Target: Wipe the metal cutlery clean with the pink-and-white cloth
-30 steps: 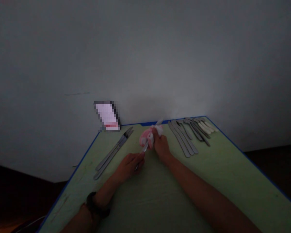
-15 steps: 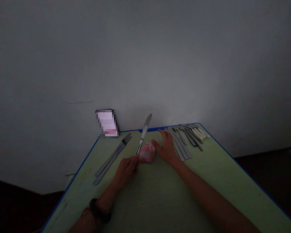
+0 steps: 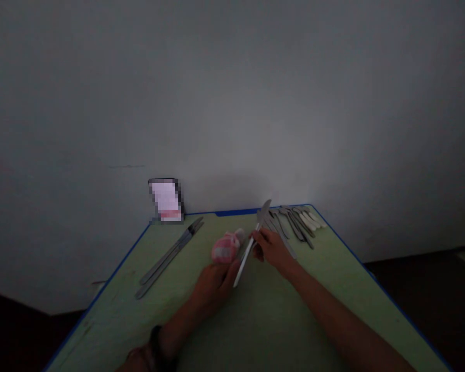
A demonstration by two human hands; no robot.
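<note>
1. The knife [image 3: 248,249] is held tilted over the bench [image 3: 352,274], between the 2 hands. Its blade is pointed up and away, toward the wall [image 3: 256,103].
2. It looks stiff and hard, and is likely not very heavy. It should not break easily, but smooth metal may slip. It is best held by the handle, away from the blade.
3. The handle is pinched by the fingers of the right hand [image 3: 269,247], close to where the blade begins. Those fingers are closed on it.
4. The low end of the handle is seen just beside the left hand [image 3: 213,284]. Whether they touch cannot be told.
5. The left fingers are curled by the pink and white cloth [image 3: 223,249]. Whether it is gripped cannot be told. It looks soft and light, and should be easy to squeeze.
6. To the left, 2 long metal pieces [image 3: 166,264] are laid side by side.
7. To the right, a row of cutlery [image 3: 295,226] is spread out, some with white handles.
</note>
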